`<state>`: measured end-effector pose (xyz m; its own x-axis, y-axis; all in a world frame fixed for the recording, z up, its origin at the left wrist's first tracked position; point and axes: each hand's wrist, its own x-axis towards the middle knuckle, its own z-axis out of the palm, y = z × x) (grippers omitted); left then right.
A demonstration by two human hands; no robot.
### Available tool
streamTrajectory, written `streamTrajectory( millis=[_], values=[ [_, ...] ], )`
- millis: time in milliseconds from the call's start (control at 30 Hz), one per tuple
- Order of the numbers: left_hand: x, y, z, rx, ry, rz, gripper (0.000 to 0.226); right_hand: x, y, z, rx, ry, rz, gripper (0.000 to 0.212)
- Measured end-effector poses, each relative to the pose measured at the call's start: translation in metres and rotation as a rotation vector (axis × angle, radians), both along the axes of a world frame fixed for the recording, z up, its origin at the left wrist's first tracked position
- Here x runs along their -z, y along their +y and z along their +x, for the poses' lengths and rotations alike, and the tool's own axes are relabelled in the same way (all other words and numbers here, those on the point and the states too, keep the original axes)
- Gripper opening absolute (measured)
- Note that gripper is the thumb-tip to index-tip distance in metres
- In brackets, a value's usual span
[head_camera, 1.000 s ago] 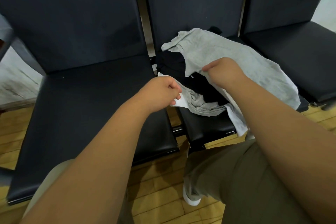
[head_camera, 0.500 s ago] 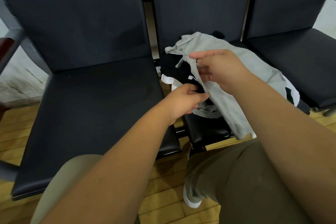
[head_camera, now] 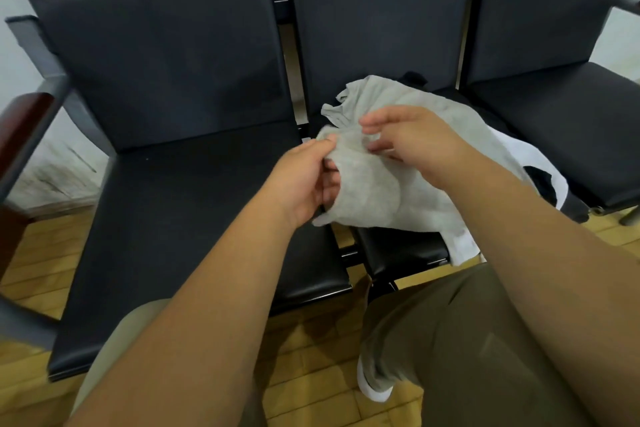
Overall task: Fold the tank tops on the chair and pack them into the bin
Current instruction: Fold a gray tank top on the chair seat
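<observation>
The left hand (head_camera: 304,180) pinches the grey tank top (head_camera: 374,191) at the cloth's nine o'clock edge, thumb on top and fingers underneath. The right hand (head_camera: 412,139) lies on the top at its twelve o'clock side. Its forefinger is straight and its other fingers curl down onto the fabric, but I cannot tell whether they actually nip it.

The top hangs bunched between the two hands over the front of the middle chair (head_camera: 398,250). Its far end trails to one o'clock across a white tank top (head_camera: 509,149) and a black garment (head_camera: 540,184) heaped on that seat. The left chair (head_camera: 194,191), at nine o'clock, has a bare seat. No bin is in view.

The cloth looks light, limp and stretchy — it will sag and crumple wherever it is unsupported. It is best held at two matching points, the shoulder straps or the hem corners, so it drops flat before folding.
</observation>
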<state>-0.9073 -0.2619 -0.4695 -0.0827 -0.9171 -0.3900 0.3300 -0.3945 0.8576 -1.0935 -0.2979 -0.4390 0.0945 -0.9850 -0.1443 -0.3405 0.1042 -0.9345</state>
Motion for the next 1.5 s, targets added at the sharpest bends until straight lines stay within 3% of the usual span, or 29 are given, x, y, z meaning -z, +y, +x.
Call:
streamTrajectory(
  millis=[133, 233, 300, 400, 500, 667, 800, 900, 1000, 1100, 1200, 1400, 1500],
  values=[
    [-0.008, 0.007, 0.022, -0.174, 0.237, 0.095, 0.008, 0.003, 0.026, 0.005, -0.277, 0.354, -0.012, 0.045],
    [-0.010, 0.015, 0.033, -0.147, 0.242, 0.095, 0.026, 0.009, 0.041, 0.022, -0.498, 0.461, -0.038, 0.055],
    [-0.012, 0.020, 0.040, -0.128, 0.170, 0.098, 0.036, 0.020, 0.043, 0.035, -0.507, 0.495, -0.134, 0.039],
    [-0.015, 0.027, 0.050, -0.153, 0.132, 0.099, 0.033, 0.026, 0.042, 0.048, -0.373, 0.506, -0.252, 0.012],
    [-0.013, 0.031, 0.056, -0.111, -0.063, 0.001, 0.023, 0.025, 0.041, 0.057, -0.291, 0.440, -0.287, 0.013],
    [-0.005, 0.040, 0.060, 0.118, -0.441, -0.090, 0.035, 0.019, 0.033, 0.066, -0.197, 0.373, -0.283, 0.032],
    [0.001, 0.042, 0.067, 0.207, -0.601, -0.146, 0.030, 0.015, 0.025, 0.070, -0.165, 0.246, -0.228, 0.032],
    [0.003, 0.041, 0.073, 0.166, -0.667, -0.163, 0.013, 0.014, 0.020, 0.072, -0.126, 0.174, -0.212, 0.038],
    [-0.002, 0.039, 0.078, 0.118, -0.597, -0.176, 0.019, 0.019, 0.011, 0.072, -0.111, 0.180, -0.142, 0.030],
    [-0.011, 0.041, 0.079, 0.022, -0.408, -0.159, 0.016, 0.025, 0.008, 0.075, -0.171, 0.245, -0.039, 0.017],
    [-0.013, 0.043, 0.080, -0.089, -0.305, -0.148, 0.023, 0.020, 0.018, 0.079, -0.222, 0.359, -0.046, 0.031],
    [-0.021, 0.041, 0.076, -0.113, -0.136, -0.161, 0.037, 0.007, 0.049, 0.077, -0.462, 0.375, 0.025, 0.028],
    [-0.023, 0.040, 0.075, -0.081, -0.093, -0.175, 0.058, 0.012, 0.051, 0.079, -0.433, 0.338, -0.040, 0.029]
  ],
)
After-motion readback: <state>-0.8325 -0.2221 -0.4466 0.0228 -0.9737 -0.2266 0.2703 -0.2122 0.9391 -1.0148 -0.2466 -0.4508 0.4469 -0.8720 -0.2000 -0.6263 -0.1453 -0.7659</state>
